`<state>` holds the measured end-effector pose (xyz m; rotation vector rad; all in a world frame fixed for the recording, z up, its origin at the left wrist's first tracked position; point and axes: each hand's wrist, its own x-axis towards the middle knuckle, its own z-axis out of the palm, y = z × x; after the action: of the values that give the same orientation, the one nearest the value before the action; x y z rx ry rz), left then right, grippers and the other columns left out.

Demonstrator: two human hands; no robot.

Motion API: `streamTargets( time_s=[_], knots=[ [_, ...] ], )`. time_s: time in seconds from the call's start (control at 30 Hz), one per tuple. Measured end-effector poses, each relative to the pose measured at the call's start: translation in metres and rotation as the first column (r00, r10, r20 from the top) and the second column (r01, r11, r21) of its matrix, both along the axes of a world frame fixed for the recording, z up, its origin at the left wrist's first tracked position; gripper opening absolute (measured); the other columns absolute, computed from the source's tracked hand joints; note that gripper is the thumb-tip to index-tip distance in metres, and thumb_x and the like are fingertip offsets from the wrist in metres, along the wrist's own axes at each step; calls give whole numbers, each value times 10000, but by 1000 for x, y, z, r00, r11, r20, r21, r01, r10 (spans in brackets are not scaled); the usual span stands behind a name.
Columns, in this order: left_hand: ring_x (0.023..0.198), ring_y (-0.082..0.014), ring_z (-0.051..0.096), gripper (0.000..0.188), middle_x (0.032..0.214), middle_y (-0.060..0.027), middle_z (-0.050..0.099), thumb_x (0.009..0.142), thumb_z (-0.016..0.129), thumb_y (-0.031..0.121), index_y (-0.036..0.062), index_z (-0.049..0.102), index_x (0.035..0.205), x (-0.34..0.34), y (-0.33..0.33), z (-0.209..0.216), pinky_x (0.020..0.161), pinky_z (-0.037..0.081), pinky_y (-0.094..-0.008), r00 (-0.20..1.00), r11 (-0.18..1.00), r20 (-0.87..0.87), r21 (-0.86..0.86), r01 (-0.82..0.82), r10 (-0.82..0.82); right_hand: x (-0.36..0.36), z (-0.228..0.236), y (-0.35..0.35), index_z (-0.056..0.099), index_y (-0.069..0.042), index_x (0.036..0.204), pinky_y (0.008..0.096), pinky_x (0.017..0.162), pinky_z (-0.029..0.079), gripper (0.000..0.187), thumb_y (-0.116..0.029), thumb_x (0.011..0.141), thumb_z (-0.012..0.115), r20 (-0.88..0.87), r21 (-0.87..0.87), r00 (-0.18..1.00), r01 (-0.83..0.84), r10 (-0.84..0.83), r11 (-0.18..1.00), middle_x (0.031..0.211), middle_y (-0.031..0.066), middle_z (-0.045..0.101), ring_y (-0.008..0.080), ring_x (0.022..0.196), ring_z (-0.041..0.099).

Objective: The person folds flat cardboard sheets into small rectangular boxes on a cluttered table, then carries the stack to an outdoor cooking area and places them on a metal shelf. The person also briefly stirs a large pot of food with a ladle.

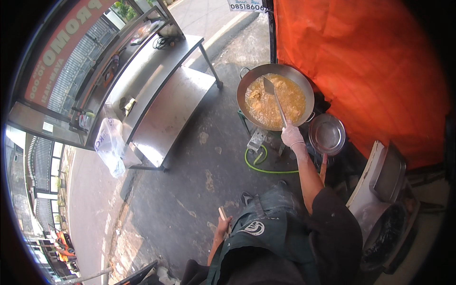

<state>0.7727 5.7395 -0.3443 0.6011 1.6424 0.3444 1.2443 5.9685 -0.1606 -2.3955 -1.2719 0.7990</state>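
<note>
A wide metal wok full of bubbling oil stands on a burner ahead of me. Battered golden pieces fry in it. My right hand, in a clear plastic glove, is closed around the handle of a metal spatula, whose blade is over the oil in the middle of the wok. Low by my side, my bare left hand is closed on a pale, flat wooden stick; its lower part is hidden. A round strainer with a wooden handle lies just right of the wok, near my right forearm.
A bright green gas hose curves across the ground below the burner. A steel cart with a hanging plastic bag stands on the left. An orange tarp hangs at the right. Trays and a dark basin sit beside me.
</note>
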Motion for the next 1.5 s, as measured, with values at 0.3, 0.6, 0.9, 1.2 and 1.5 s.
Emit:
streamTargets(
  time_s=[0.3, 0.6, 0.9, 1.2, 1.5],
  knots=[
    [664, -157, 583, 548, 835, -96, 574, 816, 758, 214, -41, 391, 1134, -19, -24, -21, 542, 483, -300, 971, 945, -60, 223, 238, -230, -1, 2, -85, 459, -6, 1169, 541, 787, 530, 306, -187, 928, 511, -13, 15, 1000, -27, 27, 1000, 943, 350, 642, 480, 890, 651],
    [672, -181, 588, 643, 911, -142, 565, 825, 742, 209, -19, 312, 1245, -26, -11, -24, 568, 511, -339, 977, 970, 2, 124, 210, -212, -28, -32, -63, 452, 13, 1179, 455, 602, 562, 325, -189, 930, 505, -443, -127, 882, 115, -160, 985, 860, 275, 672, 372, 677, 695],
    [709, -198, 602, 638, 947, -149, 569, 830, 749, 229, -4, 311, 1232, -14, 5, -9, 591, 526, -345, 996, 996, 27, 10, 83, -84, -25, -101, -14, 415, -20, 1344, 535, 844, 528, 472, -194, 914, 503, -33, -1, 997, 68, -68, 998, 1006, 312, 656, 454, 966, 652],
    [916, -247, 606, 715, 1049, -176, 581, 831, 728, 311, -80, 340, 1288, -23, -58, -35, 784, 508, -381, 982, 988, -130, -87, 129, -139, -21, -38, -78, 267, -137, 1489, 556, 837, 503, 579, -236, 965, 492, 77, 72, 987, 134, -140, 988, 1062, 279, 626, 471, 959, 626],
    [838, -220, 607, 708, 1012, -167, 589, 830, 731, 296, -78, 336, 1283, -25, -44, -53, 721, 516, -368, 969, 976, -115, -7, 219, -218, 21, -24, -137, 356, -89, 1450, 532, 859, 505, 539, -180, 949, 533, 77, 244, 976, 178, -202, 953, 1210, 294, 581, 466, 1048, 592]
  ],
)
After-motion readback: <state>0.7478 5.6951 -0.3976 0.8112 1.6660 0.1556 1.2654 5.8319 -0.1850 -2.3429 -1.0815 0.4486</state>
